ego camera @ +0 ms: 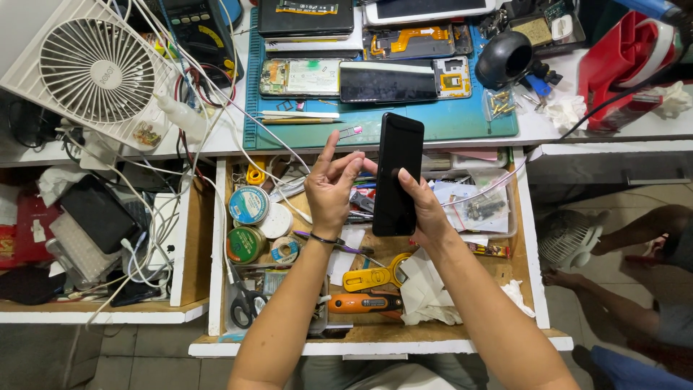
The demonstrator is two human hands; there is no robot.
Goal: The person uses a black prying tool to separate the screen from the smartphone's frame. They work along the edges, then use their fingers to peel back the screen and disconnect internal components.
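Both hands work over the open drawer [216, 238] — right hand [422, 206] grips the black phone [398, 173] upright, thumb pressing its face, left hand [333, 184] pinches something too small to identify — reassembly appears unfinished.

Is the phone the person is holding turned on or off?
It looks off: the phone in the right hand shows a plain black face, though this may be its back.
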